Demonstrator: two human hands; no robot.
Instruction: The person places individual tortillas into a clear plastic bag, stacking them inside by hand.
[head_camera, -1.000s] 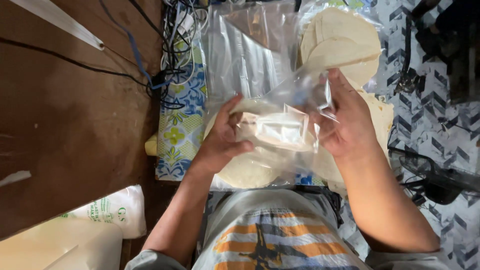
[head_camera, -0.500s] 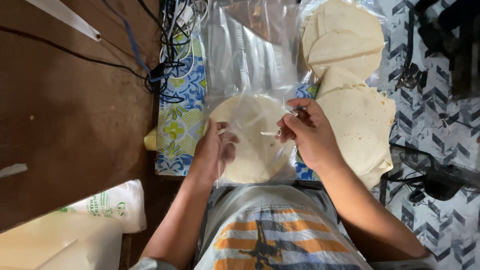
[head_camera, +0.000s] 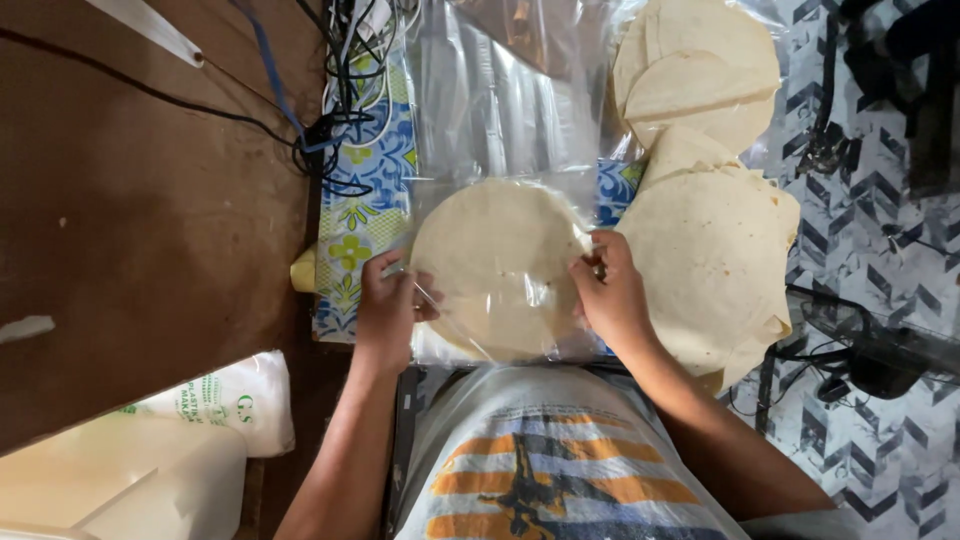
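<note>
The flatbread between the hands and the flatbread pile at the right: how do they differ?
The flatbread lies alone under clear plastic, both hands at its edges; the pile is several overlapping rounds, bare and untouched. The flatbread shows as a whole round; the pile looks ragged. Both are pale and round.

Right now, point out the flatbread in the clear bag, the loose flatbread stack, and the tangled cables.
bagged flatbread (head_camera: 495, 265), head view, its centre.
flatbread stack (head_camera: 710, 260), head view, top piece.
tangled cables (head_camera: 335, 140), head view, the knot.

A dark brown wooden floor (head_camera: 130, 210) spreads well left of the fingers. A floral blue cloth (head_camera: 365, 215) covers the counter. A grey chevron-patterned surface (head_camera: 880, 230) lies far right.
</note>
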